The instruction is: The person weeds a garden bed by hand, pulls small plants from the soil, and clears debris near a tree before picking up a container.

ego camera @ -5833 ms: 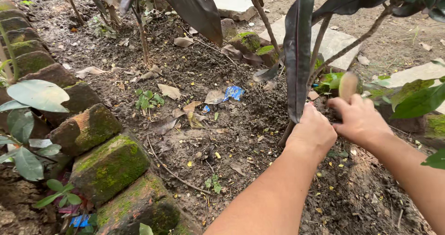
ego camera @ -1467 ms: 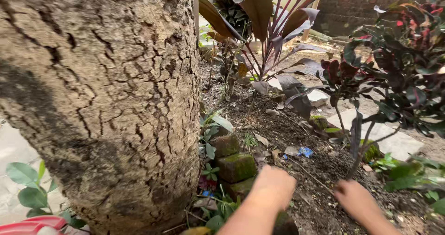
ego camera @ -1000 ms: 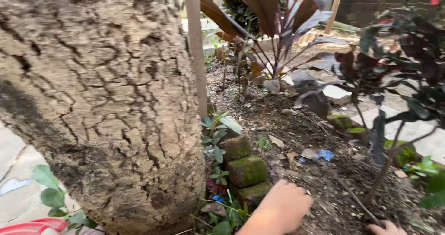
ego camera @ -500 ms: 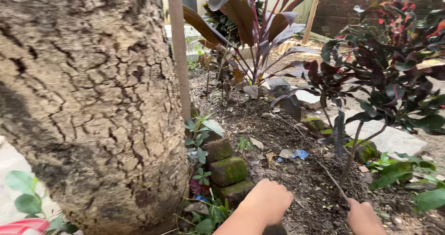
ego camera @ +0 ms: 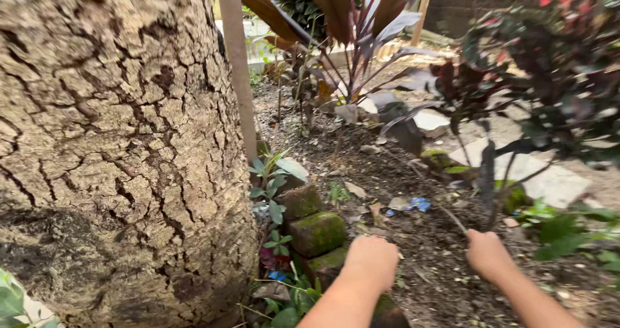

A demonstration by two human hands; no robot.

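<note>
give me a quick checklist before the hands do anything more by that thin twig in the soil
1. Right hand on the thin twig: ok, it meets the twig's lower end; the grip itself cannot be seen.
2. Left hand free: cannot tell, it is fisted low over the soil with the palm hidden.
3. Mossy bricks beside the left hand: ok, in a row, undisturbed.
4. Dark-leaved shrub above the right hand: not ok, blurred.
5. Blue wrapper: ok, lying beyond both hands.

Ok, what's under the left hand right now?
The left hand, closed in a fist, rests over the mossy bricks edging the soil bed. What its palm covers or grips is hidden.
</note>
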